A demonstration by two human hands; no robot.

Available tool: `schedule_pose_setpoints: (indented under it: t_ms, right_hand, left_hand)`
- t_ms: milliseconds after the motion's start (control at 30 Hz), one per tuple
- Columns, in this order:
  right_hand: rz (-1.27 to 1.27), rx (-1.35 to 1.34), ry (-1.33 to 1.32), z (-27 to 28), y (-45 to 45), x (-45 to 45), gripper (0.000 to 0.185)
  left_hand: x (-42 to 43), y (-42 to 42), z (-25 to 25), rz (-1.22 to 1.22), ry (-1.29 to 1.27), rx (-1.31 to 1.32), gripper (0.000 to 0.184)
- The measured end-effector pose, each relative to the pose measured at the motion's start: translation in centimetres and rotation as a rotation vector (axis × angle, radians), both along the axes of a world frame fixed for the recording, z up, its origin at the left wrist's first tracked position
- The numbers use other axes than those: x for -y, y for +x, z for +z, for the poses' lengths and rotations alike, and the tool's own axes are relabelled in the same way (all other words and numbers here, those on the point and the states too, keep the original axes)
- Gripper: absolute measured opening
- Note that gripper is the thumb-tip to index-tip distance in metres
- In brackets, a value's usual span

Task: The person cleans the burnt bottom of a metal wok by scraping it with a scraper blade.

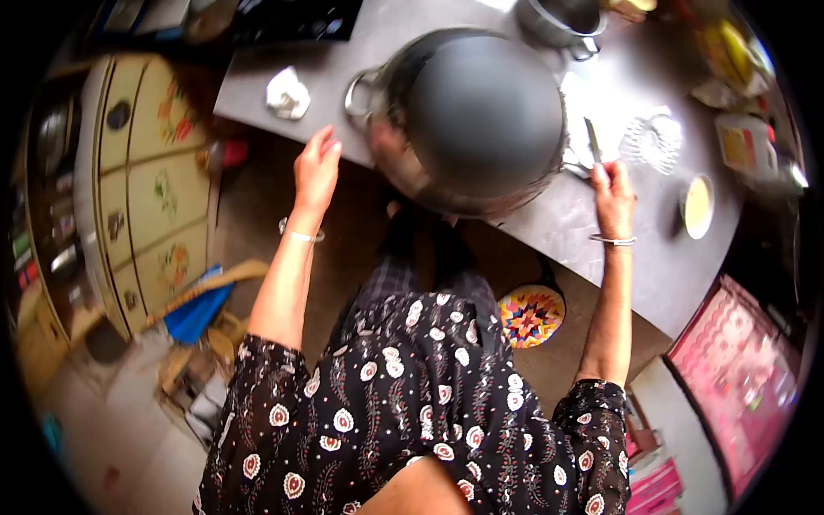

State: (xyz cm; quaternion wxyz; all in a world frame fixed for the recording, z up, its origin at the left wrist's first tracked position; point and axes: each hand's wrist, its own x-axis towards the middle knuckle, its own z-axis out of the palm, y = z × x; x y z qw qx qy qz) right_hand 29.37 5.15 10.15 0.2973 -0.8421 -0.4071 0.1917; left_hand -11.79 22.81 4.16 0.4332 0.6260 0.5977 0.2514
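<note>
My left hand (316,176) is held beside the table's front edge, fingers apart, with nothing in it. To its right is a large round dark dome (485,112), resting over a wide vessel with a looped metal handle (359,94) on the left side. My right hand (614,197) is on the far side of the dome, closed around a slim, dark-bladed knife (592,140) that points away from me. The blade is somewhat blurred, so its exact shape is unclear. A crumpled white cloth or paper (287,93) lies beyond my left hand.
A steel pot (562,21) stands at the back of the grey table (661,283). On the right are a shiny wire-like rack (652,140), a bowl of pale yellow stuff (698,206) and a white container (745,142). A patterned round stool (532,315) is below; painted drawers (163,193) stand left.
</note>
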Motion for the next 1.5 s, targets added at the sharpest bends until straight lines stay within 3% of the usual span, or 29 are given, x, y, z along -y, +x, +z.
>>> schedule_pose_setpoints:
  t_ms: [433, 667, 800, 833, 967, 1067, 1233, 1267, 1500]
  right_hand:
    - [0.172, -0.083, -0.001, -0.3, 0.6, -4.2, 0.018]
    - [0.127, -0.454, 0.008, 1.5, -1.0, -6.1, 0.018]
    - [0.203, -0.373, 0.102, 2.7, -3.4, -7.8, 0.014]
    - [0.182, -0.492, 0.143, 2.3, -3.5, -8.1, 0.014]
    - [0.331, -0.133, 0.159, 2.7, -5.1, -9.1, 0.013]
    - [0.416, 0.044, 0.179, 4.6, -6.4, -10.0, 0.010]
    - [0.177, -0.072, 0.025, 5.5, -6.2, -10.4, 0.008]
    - [0.155, -0.066, 0.037, 5.4, -6.1, -10.5, 0.009]
    - [0.113, 0.285, -0.160, 5.3, -5.5, -11.3, 0.025]
  left_hand:
    - [3.2, -6.5, 2.3, 0.266, -0.110, 0.194, 0.038]
    - [4.3, -7.6, 2.2, 0.346, -0.145, 0.286, 0.038]
    - [4.4, -5.8, 2.2, 0.290, -0.171, 0.357, 0.038]
    - [4.2, -5.0, 2.1, 0.270, -0.185, 0.379, 0.038]
    - [1.8, -0.2, 2.0, 0.186, -0.123, 0.345, 0.035]
    - [-1.3, 2.6, 1.5, 0.052, 0.133, 0.085, 0.033]
    - [-5.8, 7.2, 0.1, -0.104, 0.529, -0.220, 0.025]
    - [-6.2, 8.2, -0.6, -0.127, 0.546, -0.151, 0.022]
    - [-6.4, 11.6, -1.4, -0.238, 0.611, -0.329, 0.008]
